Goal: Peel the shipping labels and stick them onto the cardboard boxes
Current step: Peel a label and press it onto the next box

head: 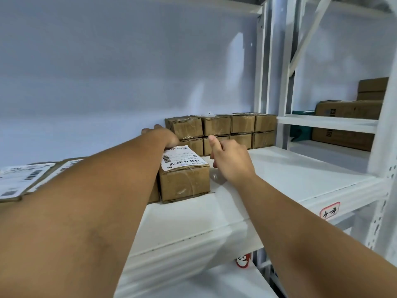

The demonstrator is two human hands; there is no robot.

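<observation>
Where left hand point(160, 134) reaches — grip unclear | label point(182, 158) partly covered

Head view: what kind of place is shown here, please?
Probably a warehouse or stockroom: white metal shelving, small cardboard boxes stacked in rows at the back, and a shipping label stuck on the nearest box.

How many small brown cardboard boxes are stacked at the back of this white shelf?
8: four in the top row, four in the bottom row; the left hand covers part of one, and more may sit behind.
</observation>
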